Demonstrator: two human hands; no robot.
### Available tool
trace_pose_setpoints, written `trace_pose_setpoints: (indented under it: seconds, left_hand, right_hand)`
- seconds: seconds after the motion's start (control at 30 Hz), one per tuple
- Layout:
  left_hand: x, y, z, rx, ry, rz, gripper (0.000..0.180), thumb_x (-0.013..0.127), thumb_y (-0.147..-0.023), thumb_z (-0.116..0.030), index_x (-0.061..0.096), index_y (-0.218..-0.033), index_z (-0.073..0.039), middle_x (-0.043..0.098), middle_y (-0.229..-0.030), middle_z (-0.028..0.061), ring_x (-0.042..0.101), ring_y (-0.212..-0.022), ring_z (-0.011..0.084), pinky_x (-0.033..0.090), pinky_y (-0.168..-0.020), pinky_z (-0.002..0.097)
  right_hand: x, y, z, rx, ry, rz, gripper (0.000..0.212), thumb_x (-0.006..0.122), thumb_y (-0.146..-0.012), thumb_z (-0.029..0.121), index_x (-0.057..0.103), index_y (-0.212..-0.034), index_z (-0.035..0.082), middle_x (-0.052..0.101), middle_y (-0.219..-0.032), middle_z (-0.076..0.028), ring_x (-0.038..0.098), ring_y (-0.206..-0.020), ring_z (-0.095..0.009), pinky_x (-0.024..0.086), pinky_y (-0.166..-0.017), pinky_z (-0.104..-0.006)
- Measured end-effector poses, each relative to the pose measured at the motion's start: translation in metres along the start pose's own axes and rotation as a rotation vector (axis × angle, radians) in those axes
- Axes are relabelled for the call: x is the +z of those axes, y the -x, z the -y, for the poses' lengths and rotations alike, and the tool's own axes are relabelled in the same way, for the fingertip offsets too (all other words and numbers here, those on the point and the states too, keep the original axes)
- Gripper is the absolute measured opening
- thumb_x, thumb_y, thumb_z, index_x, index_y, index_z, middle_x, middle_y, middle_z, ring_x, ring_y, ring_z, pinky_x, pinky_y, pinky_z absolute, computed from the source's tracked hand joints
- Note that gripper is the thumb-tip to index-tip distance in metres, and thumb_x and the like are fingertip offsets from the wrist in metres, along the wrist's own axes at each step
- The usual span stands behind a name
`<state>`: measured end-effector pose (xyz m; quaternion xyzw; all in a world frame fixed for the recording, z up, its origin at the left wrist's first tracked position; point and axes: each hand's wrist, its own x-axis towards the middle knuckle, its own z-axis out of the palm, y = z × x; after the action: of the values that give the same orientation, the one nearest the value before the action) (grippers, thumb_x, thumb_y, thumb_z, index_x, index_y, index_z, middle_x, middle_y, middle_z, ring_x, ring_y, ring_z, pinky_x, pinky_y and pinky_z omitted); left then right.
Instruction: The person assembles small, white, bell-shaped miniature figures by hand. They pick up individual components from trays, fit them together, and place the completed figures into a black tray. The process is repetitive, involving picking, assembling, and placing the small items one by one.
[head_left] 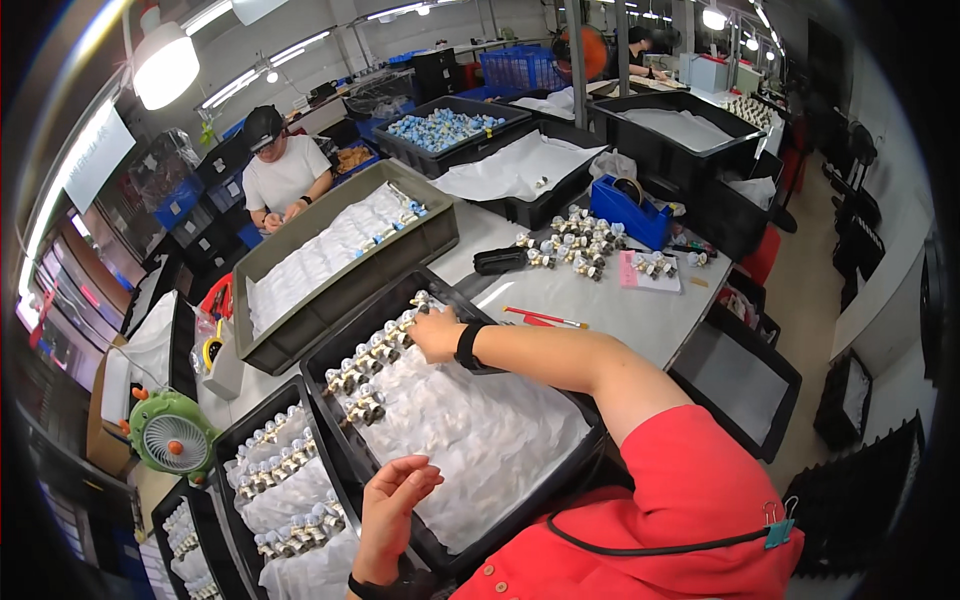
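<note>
A black tray [585, 428] in front of me is lined with a crumpled white sheet [470, 430]. Along its far left side small white-and-gold figurines [372, 352] lie in a row, and a few more begin a second row at the left [364, 402]. My right hand [436, 334] reaches across the tray to the row's far end, its fingers closed on a small figurine [421, 300] that they partly cover. Over the tray's near left edge my left hand [394, 500] is raised with nothing in it, thumb and fingers apart.
More black trays of figurines [290, 462] stand left, beside a green fan [172, 436]. A large grey bin [440, 232] lies beyond. Loose figurines [575, 243], a blue tape dispenser [628, 212] and a red pen [545, 318] rest on the table. A co-worker [285, 172] sits across.
</note>
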<state>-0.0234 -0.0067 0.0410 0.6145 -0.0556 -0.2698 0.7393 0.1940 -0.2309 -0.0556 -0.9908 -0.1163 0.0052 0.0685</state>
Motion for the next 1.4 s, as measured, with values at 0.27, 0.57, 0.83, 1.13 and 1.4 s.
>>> trace_pose_setpoints:
  seconds: [0.27,0.57,0.83,1.13,1.4]
  left_hand:
    - [-0.004,-0.003,0.004,-0.018,0.016,-0.032,0.023,0.058,-0.087,-0.010,0.056,-0.107,0.002,0.065,-0.094,0.0108,0.063,-0.089,0.0188,0.048,-0.081,0.0275]
    - [-0.024,-0.005,0.009,0.145,0.341,-0.229,0.032,0.052,-0.092,-0.022,0.046,-0.121,-0.009,0.056,-0.113,0.0106,0.060,-0.097,0.0250,0.049,-0.080,0.0351]
    - [-0.029,-0.008,0.004,0.163,0.523,-0.137,0.034,0.036,-0.098,-0.027,0.045,-0.120,-0.002,0.058,-0.110,0.0126,0.059,-0.101,0.0261,0.047,-0.088,0.0388]
    - [-0.019,-0.013,0.004,0.205,0.388,-0.238,0.034,0.049,-0.090,-0.009,0.042,-0.123,-0.002,0.058,-0.111,0.0119,0.061,-0.097,0.0225,0.052,-0.081,0.0331]
    - [-0.030,-0.011,0.010,0.215,0.278,-0.277,0.043,0.050,-0.087,-0.009,0.039,-0.129,-0.002,0.056,-0.116,0.0123,0.059,-0.103,0.0232,0.051,-0.083,0.0338]
  right_hand:
    - [0.002,-0.021,0.014,-0.037,0.237,0.055,0.026,0.059,-0.075,0.016,0.066,-0.099,0.009,0.064,-0.104,-0.013,0.059,-0.098,-0.033,0.046,-0.076,-0.0451]
    - [-0.093,0.069,0.107,-0.488,-1.153,0.099,0.045,0.067,-0.070,0.016,0.054,-0.111,0.002,0.061,-0.101,-0.018,0.063,-0.086,-0.024,0.051,-0.074,-0.0339]
    - [-0.064,0.109,0.117,-0.613,-1.450,0.190,0.042,0.062,-0.081,0.016,0.047,-0.117,0.001,0.057,-0.108,-0.017,0.057,-0.093,-0.021,0.050,-0.077,-0.0324]
    - [-0.064,0.118,0.105,-0.678,-1.200,0.078,0.070,0.075,-0.068,0.029,0.044,-0.122,-0.004,0.055,-0.108,-0.018,0.057,-0.094,-0.025,0.047,-0.082,-0.0319]
    - [-0.044,0.103,0.111,-0.718,-1.144,-0.040,0.069,0.075,-0.063,0.024,0.045,-0.120,-0.001,0.056,-0.104,-0.018,0.058,-0.093,-0.029,0.047,-0.081,-0.0338]
